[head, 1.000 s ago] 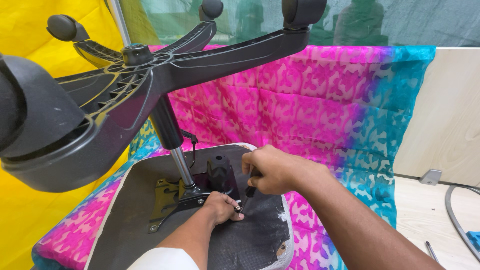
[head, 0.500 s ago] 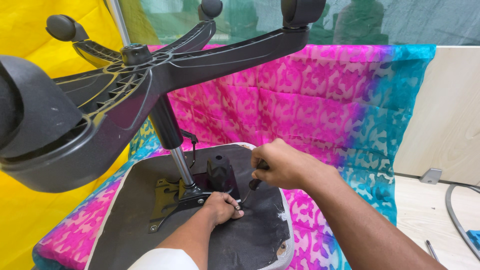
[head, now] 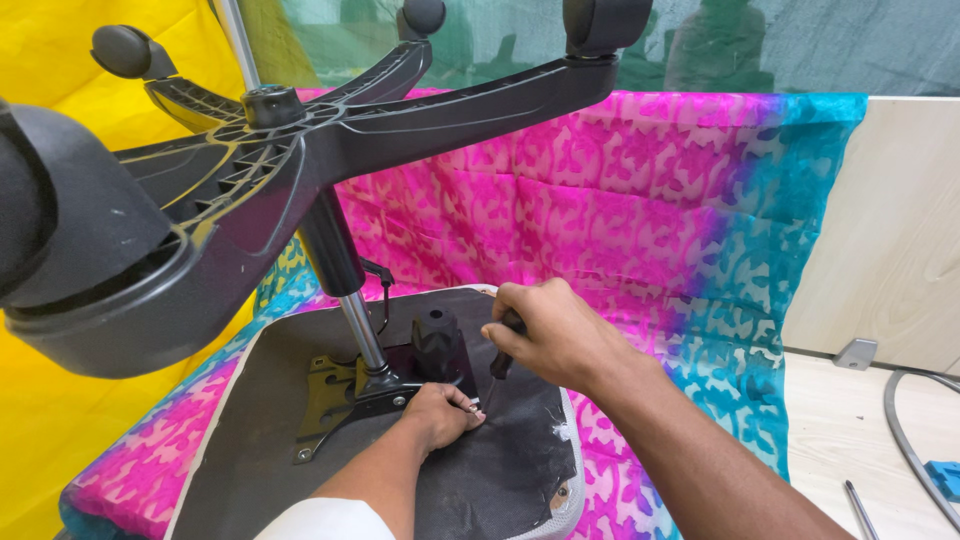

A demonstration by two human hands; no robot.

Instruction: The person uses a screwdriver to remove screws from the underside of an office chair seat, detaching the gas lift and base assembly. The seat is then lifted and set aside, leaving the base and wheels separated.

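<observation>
My right hand (head: pixel 560 335) was clenched around a screwdriver (head: pixel 500 362), tip down on the upturned chair seat (head: pixel 250 440) — beside the metal plate (head: pixel 335 395). My left hand (head: pixel 440 415) pinched a small screw (head: pixel 470 405) there.

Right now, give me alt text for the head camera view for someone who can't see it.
Two bare hands work on the underside of an upturned office chair seat: the right hand grips a dark-handled tool pointing down, and the left hand pinches something small beside the metal mounting plate. The chair's black wheeled base looms overhead, with pink patterned cloth behind.
</observation>
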